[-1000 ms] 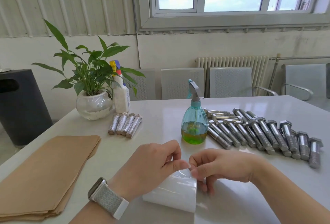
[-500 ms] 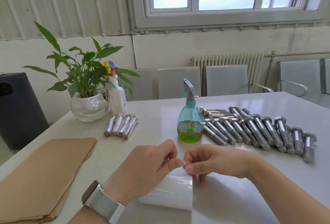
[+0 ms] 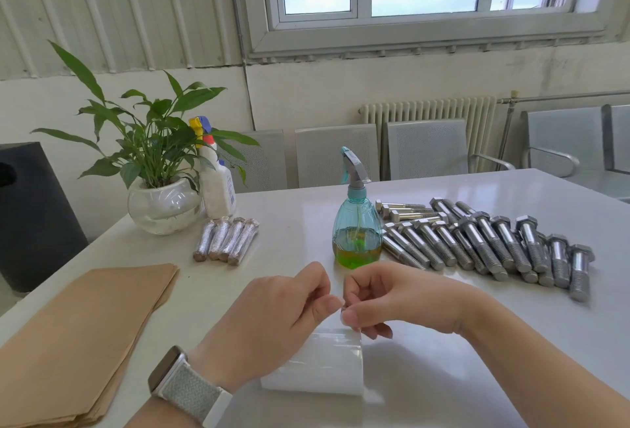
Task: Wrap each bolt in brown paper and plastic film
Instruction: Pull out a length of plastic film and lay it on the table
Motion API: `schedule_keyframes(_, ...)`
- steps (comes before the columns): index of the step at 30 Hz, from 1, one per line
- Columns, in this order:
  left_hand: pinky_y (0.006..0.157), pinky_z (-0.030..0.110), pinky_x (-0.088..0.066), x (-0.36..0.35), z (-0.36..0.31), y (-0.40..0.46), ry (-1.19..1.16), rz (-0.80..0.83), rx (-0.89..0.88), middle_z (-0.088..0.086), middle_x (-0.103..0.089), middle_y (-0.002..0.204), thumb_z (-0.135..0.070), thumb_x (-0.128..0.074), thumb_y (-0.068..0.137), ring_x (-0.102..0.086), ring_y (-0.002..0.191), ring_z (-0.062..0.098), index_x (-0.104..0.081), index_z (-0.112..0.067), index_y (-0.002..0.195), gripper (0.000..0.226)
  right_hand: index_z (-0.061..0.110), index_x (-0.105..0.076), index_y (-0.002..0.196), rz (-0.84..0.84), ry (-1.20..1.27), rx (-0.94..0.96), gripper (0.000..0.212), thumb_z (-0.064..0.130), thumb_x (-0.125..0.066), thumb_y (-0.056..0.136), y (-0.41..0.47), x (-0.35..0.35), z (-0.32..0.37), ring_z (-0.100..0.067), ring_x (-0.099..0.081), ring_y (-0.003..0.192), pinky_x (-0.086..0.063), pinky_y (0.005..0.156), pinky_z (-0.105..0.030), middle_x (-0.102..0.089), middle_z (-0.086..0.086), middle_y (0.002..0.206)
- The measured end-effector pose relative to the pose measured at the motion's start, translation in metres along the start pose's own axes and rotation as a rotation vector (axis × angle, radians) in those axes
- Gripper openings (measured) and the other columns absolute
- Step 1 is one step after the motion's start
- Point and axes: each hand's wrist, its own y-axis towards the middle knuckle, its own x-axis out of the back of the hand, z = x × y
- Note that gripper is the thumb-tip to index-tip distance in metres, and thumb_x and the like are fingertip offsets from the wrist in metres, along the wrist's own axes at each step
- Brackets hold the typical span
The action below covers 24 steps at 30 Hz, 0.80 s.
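picking at the free edge of the plastic film roll [image 3: 315, 364] lying on the table [image 3: 443, 376] — left hand [image 3: 272, 318] and right hand [image 3: 392, 298] both pinching it, likely to peel a strip — with bare bolts [image 3: 484, 243] waiting beyond, brown paper [image 3: 78, 335] left.
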Motion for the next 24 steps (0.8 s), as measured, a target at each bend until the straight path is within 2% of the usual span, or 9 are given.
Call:
schedule_keyframes(4, 0.053, 0.016, -0.031, -0.001, -0.001, -0.001, -0.011, -0.013, 0.014, -0.024, -0.052, 0.066, -0.072, -0.017, 0.09, -0.043, 0.053, 0.007, -0.029, -0.04, 0.085, 0.034, 0.013, -0.067, 0.092, -0.065, -0.013, 0.005, 0.01, 0.012, -0.075, 0.086, 0.0, 0.001, 0.003, -0.017, -0.055, 0.06, -0.048, 0.055, -0.024, -0.063, -0.003, 0.07)
schedule_keyframes(8, 0.053, 0.015, -0.031, 0.0, -0.001, -0.001, -0.017, -0.009, 0.019, -0.028, -0.052, 0.069, -0.069, -0.015, 0.091, -0.044, 0.054, 0.006, -0.026, -0.043, 0.084, 0.029, 0.017, -0.072, 0.085, -0.129, -0.17, -0.034, 0.003, 0.019, -0.074, 0.088, -0.002, 0.003, 0.007, -0.013, -0.058, 0.065, -0.051, 0.063, -0.026, -0.064, 0.002, 0.07)
schedule_keyframes(11, 0.053, 0.017, -0.03, -0.001, 0.0, -0.001, -0.043, -0.015, 0.019, -0.017, -0.052, 0.062, -0.078, -0.014, 0.088, -0.045, 0.054, 0.009, -0.028, -0.043, 0.086, 0.037, 0.018, -0.071, 0.085, -0.171, -0.192, -0.014, 0.006, 0.023, -0.073, 0.089, -0.004, 0.001, 0.01, -0.011, -0.061, 0.07, -0.052, 0.072, -0.023, -0.066, 0.003, 0.078)
schedule_keyframes(13, 0.055, 0.019, -0.032, -0.003, 0.0, 0.0, -0.042, -0.016, 0.032, -0.008, -0.048, 0.057, -0.087, -0.015, 0.081, -0.046, 0.055, 0.013, -0.034, -0.044, 0.091, 0.048, 0.015, -0.072, 0.087, -0.194, -0.197, 0.0, 0.007, 0.021, -0.071, 0.09, -0.003, 0.0, 0.011, -0.012, -0.063, 0.075, -0.054, 0.077, -0.027, -0.068, -0.003, 0.083)
schedule_keyframes(16, 0.054, 0.019, -0.032, -0.004, 0.002, 0.0, 0.018, -0.021, 0.031, -0.004, -0.043, 0.051, -0.091, -0.02, 0.077, -0.047, 0.055, 0.012, -0.044, -0.041, 0.098, 0.059, 0.012, -0.072, 0.085, -0.216, -0.195, 0.028, 0.008, 0.018, -0.07, 0.091, -0.003, -0.002, 0.015, -0.011, -0.063, 0.074, -0.054, 0.076, -0.026, -0.071, -0.013, 0.086)
schedule_keyframes(18, 0.05, 0.019, -0.027, -0.004, 0.004, 0.0, 0.06, -0.038, 0.01, -0.003, -0.038, 0.047, -0.086, -0.019, 0.081, -0.044, 0.051, 0.01, -0.05, -0.036, 0.091, 0.059, 0.01, -0.072, 0.086, -0.217, -0.205, 0.043, 0.012, 0.019, -0.067, 0.093, -0.002, -0.002, 0.015, -0.01, -0.064, 0.074, -0.054, 0.076, -0.025, -0.071, -0.014, 0.087)
schedule_keyframes(21, 0.049, 0.017, -0.025, -0.005, 0.005, 0.0, 0.063, -0.048, -0.01, -0.005, -0.036, 0.047, -0.071, -0.025, 0.092, -0.038, 0.049, 0.011, -0.048, -0.027, 0.078, 0.052, 0.008, -0.07, 0.088, -0.252, -0.154, 0.052, 0.018, 0.02, -0.06, 0.097, -0.001, 0.0, 0.011, -0.013, -0.066, 0.079, -0.057, 0.078, -0.032, -0.071, -0.005, 0.084)
schedule_keyframes(23, 0.048, 0.017, -0.026, -0.005, 0.005, 0.0, 0.003, -0.048, 0.006, -0.006, -0.039, 0.051, -0.065, -0.029, 0.093, -0.036, 0.05, 0.013, -0.049, -0.023, 0.077, 0.049, 0.008, -0.069, 0.103, -0.236, -0.052, 0.014, 0.026, 0.03, -0.057, 0.099, -0.001, 0.003, 0.005, -0.017, -0.065, 0.089, -0.056, 0.084, -0.039, -0.071, 0.0, 0.096)
schedule_keyframes(24, 0.048, 0.018, -0.026, -0.005, 0.006, -0.001, -0.044, -0.053, 0.025, -0.007, -0.04, 0.053, -0.063, -0.031, 0.093, -0.036, 0.05, 0.013, -0.05, -0.023, 0.077, 0.047, 0.013, -0.067, 0.115, -0.178, -0.026, -0.028, 0.031, 0.037, -0.06, 0.096, -0.001, 0.004, 0.001, -0.017, -0.064, 0.095, -0.056, 0.087, -0.037, -0.07, 0.001, 0.107)
